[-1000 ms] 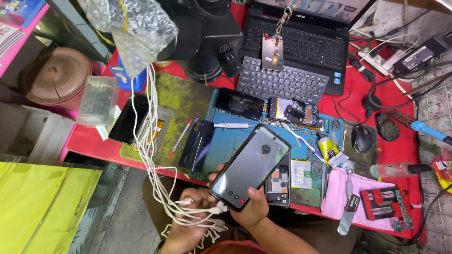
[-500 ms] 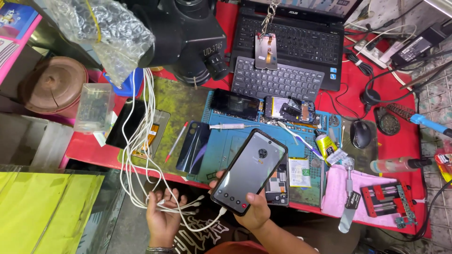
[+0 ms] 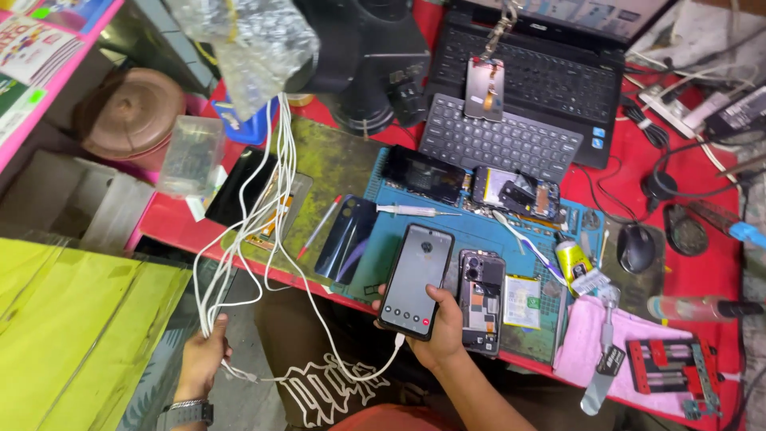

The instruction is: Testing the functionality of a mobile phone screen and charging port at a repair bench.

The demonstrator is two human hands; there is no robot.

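The phone [image 3: 416,277] in the right hand [image 3: 444,331] shows a grey screen with a small red dot low down — a white cable [image 3: 319,311] is plugged into its foot. A dark loose screen [image 3: 423,174] lies on the blue mat [image 3: 479,231], below the keyboard. The laptop screen [image 3: 594,14] glows pale at the top edge; a clear crumpled bag [image 3: 243,40] hangs top left, with bright printed packets [image 3: 40,48] in the corner.

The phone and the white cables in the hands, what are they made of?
The phone in the right hand looks like glossy glass on its dark front, judging by the light reflecting off it; its frame could be plastic or metal. The white cables gripped by the left hand look like soft rubbery plastic, since they droop in loose loops.
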